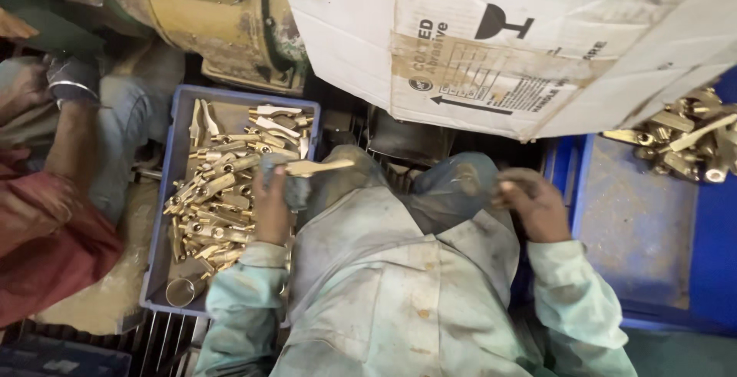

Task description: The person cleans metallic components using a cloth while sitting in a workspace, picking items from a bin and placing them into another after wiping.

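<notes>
My left hand (272,200) is closed on a long brass piece (318,167) that points right, with a grey rag bunched in the same grip. It hovers over the right edge of a blue-grey tray (178,116) filled with several similar brass parts (219,193). My right hand (533,204) hangs above my lap with its fingers curled loosely; a small blurred bit shows at the fingertips and I cannot tell if it grips anything. Pale green sleeves cover both arms.
A white cardboard box (507,39) leans overhead at the top right. A blue bin (652,223) on the right holds more brass parts (683,135) at its far end. A tan machine housing (223,16) stands behind the tray. Another person in red sits on the left (46,223).
</notes>
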